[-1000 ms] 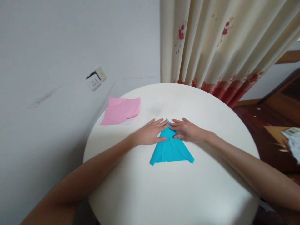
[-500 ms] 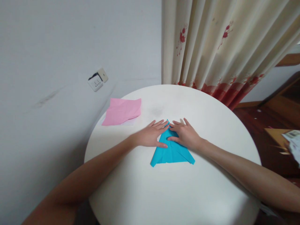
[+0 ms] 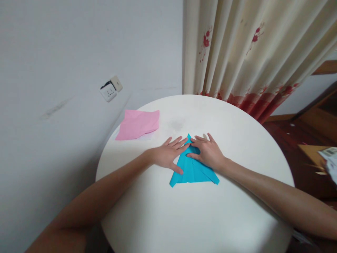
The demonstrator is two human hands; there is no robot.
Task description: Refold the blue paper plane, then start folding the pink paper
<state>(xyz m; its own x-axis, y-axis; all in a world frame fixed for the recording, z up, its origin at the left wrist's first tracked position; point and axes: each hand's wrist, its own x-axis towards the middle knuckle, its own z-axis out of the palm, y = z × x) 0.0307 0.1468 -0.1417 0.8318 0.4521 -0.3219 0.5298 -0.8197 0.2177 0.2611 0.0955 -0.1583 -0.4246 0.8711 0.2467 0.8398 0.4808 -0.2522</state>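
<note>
Both hands, your left hand [image 3: 168, 156] and right hand [image 3: 207, 151], lie flat with fingers spread on the blue folded paper [image 3: 193, 170]; press outward evenly along each crease against the bench [image 3: 184, 218].

Over the last second my left hand [image 3: 168, 156] has slid toward me along the left slope of the blue paper [image 3: 193, 168]. Its thumb, which lay near the middle of that edge, now sits lower, close to the bottom-left corner. My right hand [image 3: 206, 153] has pulled in a little too, with its thumb tucked further onto the sheet than before. The paper's base has dropped slightly toward me, and its tip now pokes out clearly between my fingertips. My view has shifted a touch, so the table [image 3: 237, 211] sits a bit lower.
</note>
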